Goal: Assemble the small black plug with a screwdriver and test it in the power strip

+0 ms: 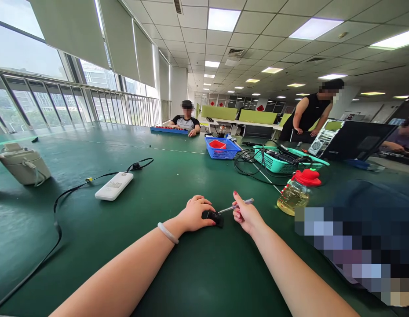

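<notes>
On the green table (204, 273), my left hand (197, 214) is closed over a small black part (219, 219), thumb and fingers pressing on its sides. What kind of part it is I cannot make out. A pale bracelet (168, 233) circles my left wrist. My right hand (246, 215) grips a screwdriver (249, 201) by its clear handle, with the thumb raised along it. The metal shaft points left, and its tip meets or hovers just over the black part; I cannot tell which.
A white power bank (115, 186) and black strap lie left, near a beige container (24, 165). To the right stand a red-lidded bottle (295, 193), a blue basket (222, 149) and a teal basket (277, 161) with cables. Several people are around the table.
</notes>
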A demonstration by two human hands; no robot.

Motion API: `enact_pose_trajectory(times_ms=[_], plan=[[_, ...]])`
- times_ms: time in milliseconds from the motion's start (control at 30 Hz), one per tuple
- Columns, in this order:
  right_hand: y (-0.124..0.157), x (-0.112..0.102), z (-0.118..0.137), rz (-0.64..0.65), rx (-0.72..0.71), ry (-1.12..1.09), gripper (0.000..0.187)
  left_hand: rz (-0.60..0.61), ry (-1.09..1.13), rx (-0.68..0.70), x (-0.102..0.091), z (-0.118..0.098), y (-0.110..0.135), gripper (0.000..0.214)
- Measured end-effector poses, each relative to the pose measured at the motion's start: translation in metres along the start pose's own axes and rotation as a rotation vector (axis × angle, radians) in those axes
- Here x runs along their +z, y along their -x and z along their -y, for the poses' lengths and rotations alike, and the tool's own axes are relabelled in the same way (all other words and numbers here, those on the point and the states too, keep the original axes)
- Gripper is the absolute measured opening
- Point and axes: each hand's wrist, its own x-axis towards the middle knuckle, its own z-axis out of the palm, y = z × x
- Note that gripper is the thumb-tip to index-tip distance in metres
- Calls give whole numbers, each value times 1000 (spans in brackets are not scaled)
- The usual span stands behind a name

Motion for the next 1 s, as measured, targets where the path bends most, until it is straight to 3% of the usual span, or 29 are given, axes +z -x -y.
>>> enact_pose_trajectory(times_ms=[267, 467, 667, 867, 1000], plan=[[-4, -10, 5, 191, -61, -92, 32, -4, -9, -3, 0, 0, -1, 36], [-10, -10, 0, 93, -157, -43, 14, 17, 16, 20, -1, 0, 0, 36], [-9, -9, -2, 112, -217, -80, 53, 60, 55, 89, -2, 2, 2, 35], [-10, -11, 3, 116, -124, -72, 31, 65, 52, 97, -2, 1, 3, 36], [-11, -14, 6, 70, -141, -74, 26, 41, 23, 74, -2, -2, 2, 36]])
